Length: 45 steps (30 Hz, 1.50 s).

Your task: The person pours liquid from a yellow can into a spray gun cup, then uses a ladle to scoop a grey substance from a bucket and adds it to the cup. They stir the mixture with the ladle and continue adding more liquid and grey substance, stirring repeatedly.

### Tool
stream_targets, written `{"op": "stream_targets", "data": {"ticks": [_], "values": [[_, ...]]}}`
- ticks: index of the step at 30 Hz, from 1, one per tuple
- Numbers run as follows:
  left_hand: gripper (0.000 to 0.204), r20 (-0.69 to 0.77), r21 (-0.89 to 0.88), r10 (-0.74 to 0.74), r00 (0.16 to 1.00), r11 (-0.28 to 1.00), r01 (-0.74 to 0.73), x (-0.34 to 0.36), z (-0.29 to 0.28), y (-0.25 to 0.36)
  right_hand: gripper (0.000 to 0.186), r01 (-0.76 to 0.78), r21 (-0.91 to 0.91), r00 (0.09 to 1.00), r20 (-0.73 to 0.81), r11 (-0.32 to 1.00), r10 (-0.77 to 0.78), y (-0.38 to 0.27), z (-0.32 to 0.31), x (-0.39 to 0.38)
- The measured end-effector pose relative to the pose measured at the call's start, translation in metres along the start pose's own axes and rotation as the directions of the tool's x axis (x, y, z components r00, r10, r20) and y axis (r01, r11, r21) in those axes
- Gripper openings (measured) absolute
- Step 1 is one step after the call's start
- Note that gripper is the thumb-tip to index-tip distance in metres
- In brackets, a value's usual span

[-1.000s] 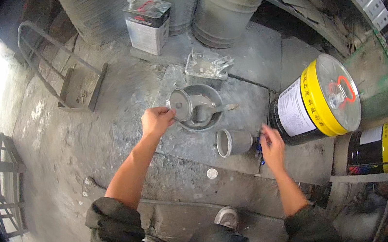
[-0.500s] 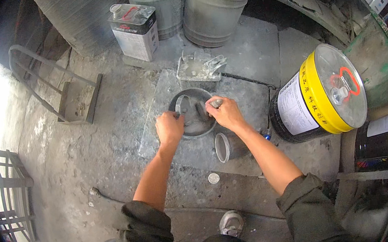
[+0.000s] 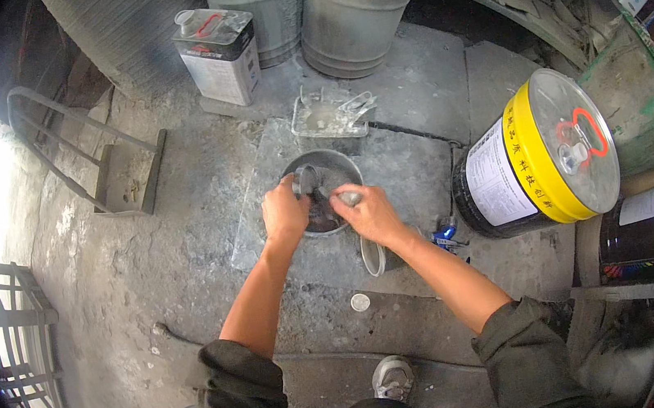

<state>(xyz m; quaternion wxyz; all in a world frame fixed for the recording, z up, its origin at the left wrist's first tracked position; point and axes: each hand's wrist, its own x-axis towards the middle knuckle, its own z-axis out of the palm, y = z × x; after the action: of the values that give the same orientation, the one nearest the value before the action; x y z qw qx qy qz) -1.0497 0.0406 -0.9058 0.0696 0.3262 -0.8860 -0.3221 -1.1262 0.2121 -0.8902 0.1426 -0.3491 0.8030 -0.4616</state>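
A round grey basin (image 3: 348,159) stands on the floor slab in front of me. My left hand (image 3: 284,211) is closed on a grey ring-shaped part (image 3: 306,179), held over the basin's left side. From the right, my right hand (image 3: 365,214) reaches over the basin, its fingers closed around a tool with a pale rounded handle end (image 3: 350,198). The tool's other end points down and left toward the ring; its kind is too blurred to make out. Grey powder or liquid seems to coat the basin's inside. Under my right wrist sits a grey cup (image 3: 374,257), partly hidden.
Behind the basin lies a crusted tray (image 3: 329,125). A rectangular can (image 3: 222,69) and grey drums (image 3: 358,14) stand farther back. To the right are a black-and-yellow drum (image 3: 496,173) and a blue object (image 3: 445,236). A hose (image 3: 322,356) crosses the floor near my shoe (image 3: 392,379).
My right hand has moved left and slightly down with the tool, closer to the ring. The ring appears turned a little in my left hand. The whole view has shifted slightly.
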Motion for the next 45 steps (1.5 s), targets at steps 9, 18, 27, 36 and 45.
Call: {"op": "stream_targets", "data": {"ticks": [9, 18, 27, 36, 45], "values": [[0.046, 0.027, 0.168, 0.094, 0.995, 0.981, -0.097, 0.018, -0.012, -0.004, 0.025, 0.353, -0.39, 0.93, 0.244, 0.85, -0.274, 0.021, 0.0, 0.006], [0.043, -0.02, 0.082, 0.15, 0.988, 0.986, -0.148, 0.014, -0.005, 0.001, 0.03, -0.429, 0.265, 0.903, 0.12, 0.863, 0.412, 0.001, -0.001, 0.01], [0.066, 0.112, 0.083, 0.185, 0.976, 0.977, -0.195, 0.019, 0.007, -0.015, 0.025, 0.215, -0.26, 0.967, -0.077, 0.941, -0.242, 0.009, 0.013, 0.0], [0.06, 0.223, 0.154, 0.118, 0.968, 0.976, -0.154, 0.039, 0.003, -0.024, 0.023, 0.356, -0.461, 0.927, 0.067, 0.813, -0.368, 0.006, 0.007, 0.004], [0.059, -0.004, -0.035, 0.237, 0.972, 0.971, -0.237, 0.034, 0.002, -0.021, 0.026, -0.127, 0.045, 0.992, -0.019, 0.991, 0.128, 0.004, 0.0, 0.013]]}}
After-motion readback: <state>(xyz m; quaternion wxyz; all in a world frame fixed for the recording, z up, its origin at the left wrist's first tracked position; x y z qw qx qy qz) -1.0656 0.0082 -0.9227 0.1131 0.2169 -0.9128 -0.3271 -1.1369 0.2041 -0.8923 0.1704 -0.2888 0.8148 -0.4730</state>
